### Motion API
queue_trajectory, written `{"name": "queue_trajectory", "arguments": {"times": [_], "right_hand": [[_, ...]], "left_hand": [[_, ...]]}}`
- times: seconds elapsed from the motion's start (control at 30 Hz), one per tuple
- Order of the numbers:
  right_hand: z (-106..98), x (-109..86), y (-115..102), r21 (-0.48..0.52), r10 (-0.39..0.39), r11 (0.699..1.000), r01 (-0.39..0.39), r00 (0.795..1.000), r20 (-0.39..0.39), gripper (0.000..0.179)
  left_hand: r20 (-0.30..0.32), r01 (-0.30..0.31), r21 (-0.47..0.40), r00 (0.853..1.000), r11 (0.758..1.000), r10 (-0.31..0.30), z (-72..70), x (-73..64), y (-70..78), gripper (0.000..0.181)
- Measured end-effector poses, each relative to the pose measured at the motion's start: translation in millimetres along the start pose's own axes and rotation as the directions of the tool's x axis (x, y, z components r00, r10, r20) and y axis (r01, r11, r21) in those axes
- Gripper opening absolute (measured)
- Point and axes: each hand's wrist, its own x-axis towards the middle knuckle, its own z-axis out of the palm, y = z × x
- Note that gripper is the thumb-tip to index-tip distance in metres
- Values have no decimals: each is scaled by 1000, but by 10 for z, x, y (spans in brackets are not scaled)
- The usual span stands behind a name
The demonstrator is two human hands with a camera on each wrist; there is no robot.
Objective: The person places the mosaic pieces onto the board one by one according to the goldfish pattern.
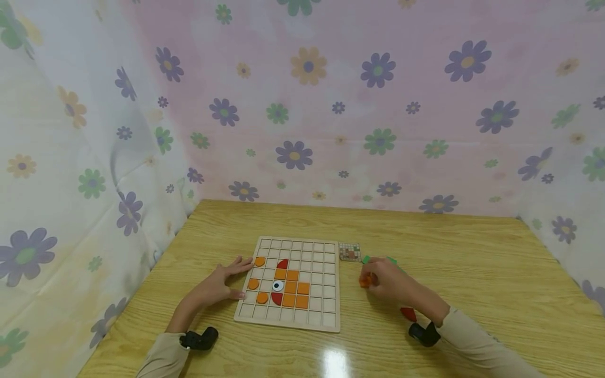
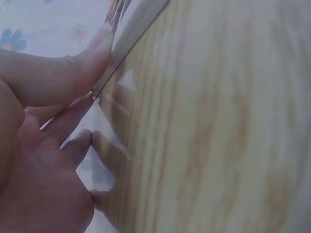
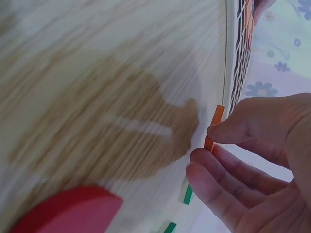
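A wooden grid board [image 1: 326, 315] lies on the table, with orange squares [image 1: 289, 300], orange discs [image 1: 260, 261], two red quarter-round pieces [image 1: 277, 298] and a white eye disc [image 1: 278, 285] set in its cells. My left hand [image 1: 215, 286] rests at the board's left edge, thumb and fingertips on the rim and fingers spread. To the right of the board my right hand [image 1: 389, 281] pinches an orange tile [image 3: 217, 116] between thumb and fingers, close over the table. Green pieces [image 3: 188, 194] lie just beyond that hand, partly hidden by it.
A small patterned card [image 1: 350, 252] lies against the board's upper right edge. Under the right forearm sits a loose red quarter-round piece [image 1: 408, 314]. Flower-printed cloth [image 1: 331, 131] walls the table's back and sides.
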Motion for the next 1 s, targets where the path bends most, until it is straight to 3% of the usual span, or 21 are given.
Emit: {"name": "queue_trajectory", "arguments": {"times": [0.43, 1.0], "right_hand": [[39, 128, -148, 48, -1, 999, 0, 1000, 28, 22], [193, 422, -348, 91, -97, 991, 97, 995, -5, 21]], "left_hand": [[2, 14, -10, 1000, 1000, -14, -3, 4, -9, 77], [12, 21, -23, 1000, 1000, -21, 1, 21, -15, 78]]}}
